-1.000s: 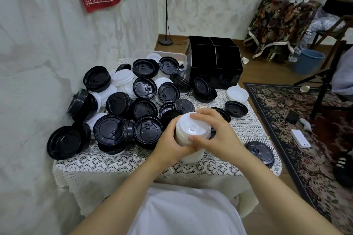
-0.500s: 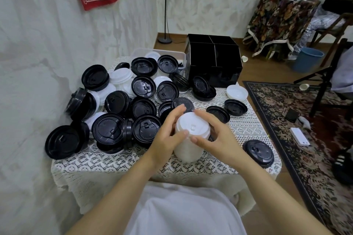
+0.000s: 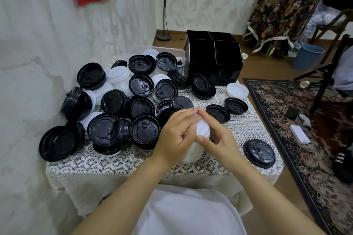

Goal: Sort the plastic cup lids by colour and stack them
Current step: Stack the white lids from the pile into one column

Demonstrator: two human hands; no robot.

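Record of the lace-covered desk (image 3: pixel 248 126), with the black divided box (image 3: pixel 214 59) at its far edge taken as reference. Directly in front of the box, toward the seated person and well apart from it, a stack of white lids (image 3: pixel 192 155) stood upright on the cloth. The left hand (image 3: pixel 175 135) had its fingers curled over the upper part of the stack, its grip closed round it. The right hand (image 3: pixel 216 140) met the stack from the opposite side, forefinger on the far rim of the top lid and thumb on the near rim, a pinching grip. Both grips were thus on the same stack. Left of the box, and running forward from it, lay a heap of black lids (image 3: pixel 141 105), most face up and a few tipped on edge, with loose white lids (image 3: pixel 116 74) mixed in toward the wall. A clear tub (image 3: pixel 137 49) stood just beside the box on its left; actual contact could not be determined. Just in front of the box's right corner sat a short white pile (image 3: pixel 237 90). A pair of black lids (image 3: pixel 236 105) lay between that pile and the held stack. A lone black lid (image 3: pixel 259 152) lay at the desk's near right edge, well apart from the box. A blue bucket (image 3: pixel 307 56) stood on the floor to the right of the box.
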